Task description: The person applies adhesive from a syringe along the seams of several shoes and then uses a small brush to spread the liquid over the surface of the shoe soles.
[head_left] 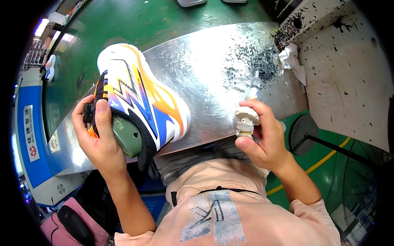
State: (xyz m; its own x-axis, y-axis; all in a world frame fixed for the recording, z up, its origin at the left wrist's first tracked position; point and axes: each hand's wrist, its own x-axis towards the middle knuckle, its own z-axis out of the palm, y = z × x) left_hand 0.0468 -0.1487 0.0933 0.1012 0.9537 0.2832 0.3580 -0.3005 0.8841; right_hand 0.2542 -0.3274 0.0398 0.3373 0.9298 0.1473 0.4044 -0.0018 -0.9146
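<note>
My left hand [98,141] is closed around the collar and tongue of a sneaker [141,92]. The shoe is white with orange, blue and black parts, and its toe points away from me. A dark green shoe last [128,137] fills its opening, with my thumb lying across it. In my right hand [269,143], pinched between thumb and fingers, is a lumpy off-white piece [246,121]; what it is made of I cannot tell. Just beyond those fingers shows a clear narrow-tipped tube [255,87]; whether my hand touches it is hidden.
Under the sneaker is a scratched metal sheet [197,61] with dark stains, on a green surface [164,24]. Crumpled white paper [290,61] rests by a stained pale panel [344,74] at right. Another shoe [50,67] is far left, near a blue-and-white machine [33,135].
</note>
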